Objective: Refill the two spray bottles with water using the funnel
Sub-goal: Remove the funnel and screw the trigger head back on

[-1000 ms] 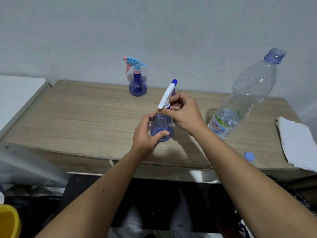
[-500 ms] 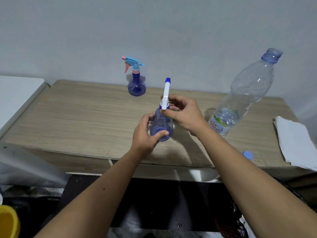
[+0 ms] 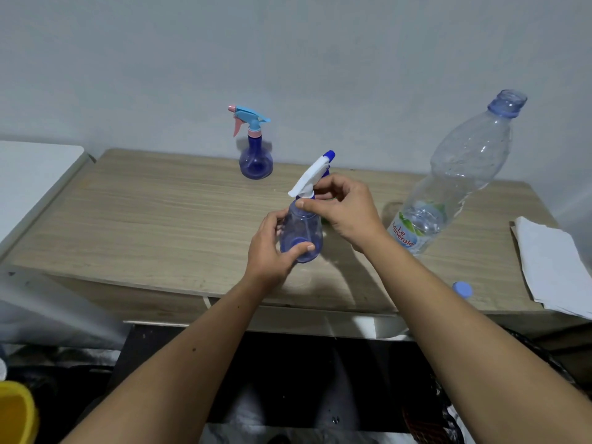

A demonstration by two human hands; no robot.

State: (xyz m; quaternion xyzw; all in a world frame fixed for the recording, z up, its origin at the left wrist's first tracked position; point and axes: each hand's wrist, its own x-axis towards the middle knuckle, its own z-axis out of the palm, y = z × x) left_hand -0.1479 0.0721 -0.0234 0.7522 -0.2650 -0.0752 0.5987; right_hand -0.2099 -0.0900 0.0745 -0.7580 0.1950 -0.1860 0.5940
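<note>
A small clear-blue spray bottle [image 3: 302,230] with a white trigger head [image 3: 309,176] is held above the wooden table [image 3: 144,219]. My left hand [image 3: 274,249] grips its body from the left and below. My right hand [image 3: 342,208] pinches the collar at the bottle's neck, fingers curled round the head's base. A second spray bottle [image 3: 254,150], blue with a light-blue and pink head, stands at the back of the table. A large uncapped water bottle [image 3: 455,174] stands to the right, mostly empty. A green edge shows behind my right hand; I cannot tell what it is.
A blue bottle cap [image 3: 463,288] lies near the table's front right edge. Folded white paper [image 3: 554,267] lies at the far right. A white surface [image 3: 28,174] adjoins the table on the left. A yellow container [image 3: 16,411] sits low at the bottom left.
The white trigger head has turned on the bottle: its nozzle pointed up-right, then straight up, and now points up-right again. My left hand has stayed on the body.
</note>
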